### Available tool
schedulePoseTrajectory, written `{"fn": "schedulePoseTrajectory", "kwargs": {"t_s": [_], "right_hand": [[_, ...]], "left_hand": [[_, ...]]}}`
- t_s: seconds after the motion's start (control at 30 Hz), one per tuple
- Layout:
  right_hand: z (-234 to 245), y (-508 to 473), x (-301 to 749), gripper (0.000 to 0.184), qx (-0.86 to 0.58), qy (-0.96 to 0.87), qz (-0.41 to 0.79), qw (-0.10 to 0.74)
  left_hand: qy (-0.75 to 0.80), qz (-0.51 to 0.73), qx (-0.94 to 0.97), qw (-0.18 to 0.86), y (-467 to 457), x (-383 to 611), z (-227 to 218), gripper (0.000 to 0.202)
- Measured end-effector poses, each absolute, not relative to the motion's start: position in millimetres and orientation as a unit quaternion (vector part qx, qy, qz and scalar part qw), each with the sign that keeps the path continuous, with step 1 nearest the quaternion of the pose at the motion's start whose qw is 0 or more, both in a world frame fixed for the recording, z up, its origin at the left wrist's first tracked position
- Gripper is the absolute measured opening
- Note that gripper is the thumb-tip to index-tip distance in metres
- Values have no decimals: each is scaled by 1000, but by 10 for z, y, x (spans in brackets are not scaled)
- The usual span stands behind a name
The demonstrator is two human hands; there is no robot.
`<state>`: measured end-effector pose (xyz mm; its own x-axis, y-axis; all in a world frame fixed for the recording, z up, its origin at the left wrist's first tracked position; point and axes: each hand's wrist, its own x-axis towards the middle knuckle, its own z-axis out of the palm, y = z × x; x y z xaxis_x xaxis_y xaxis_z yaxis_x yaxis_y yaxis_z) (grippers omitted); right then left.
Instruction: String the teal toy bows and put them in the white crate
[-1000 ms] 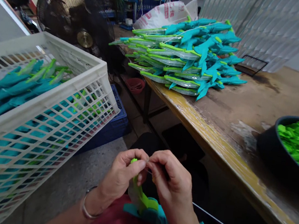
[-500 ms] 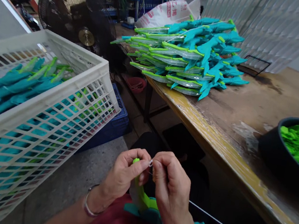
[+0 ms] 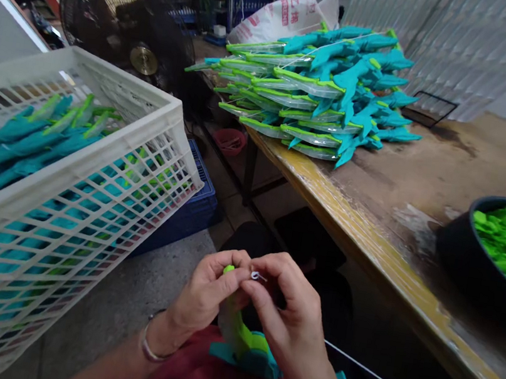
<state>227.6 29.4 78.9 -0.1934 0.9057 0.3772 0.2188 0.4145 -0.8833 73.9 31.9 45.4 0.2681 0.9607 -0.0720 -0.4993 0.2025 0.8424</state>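
My left hand [image 3: 206,293] is closed around the tip of a toy knife [image 3: 237,339] with a lime-green blade edge and a teal handle, held upright over my lap. My right hand [image 3: 284,314] pinches a small white loop of string [image 3: 257,275] right at the knife's green tip. Both hands touch each other at the fingertips. The teal handle rests against my red shirt.
A white lattice crate [image 3: 58,186] of the same teal and green toy knives stands at my left. A heap of finished knives [image 3: 315,91] lies on the worn wooden table [image 3: 423,196]. A black bowl [image 3: 465,259] of green parts sits at right. A fan [image 3: 125,25] stands behind.
My right fingers shifted slightly, and the small white loop now shows between the fingertips at the knife's tip. The hands stay in the same place.
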Motion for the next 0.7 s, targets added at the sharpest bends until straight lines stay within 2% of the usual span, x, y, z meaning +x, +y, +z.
{"fn": "schedulePoseTrajectory", "kwargs": {"t_s": [0.13, 0.47, 0.7], "right_hand": [[856, 359, 2331, 6, -389, -715, 338, 472], [1060, 281, 2731, 12, -430, -801, 221, 354], [1147, 131, 2753, 25, -434, -845, 26, 311]], "left_hand": [[318, 511, 373, 706, 320, 743, 435, 23], [295, 517, 390, 703, 410, 745, 460, 25], [248, 484, 452, 708, 514, 798, 396, 27]]}}
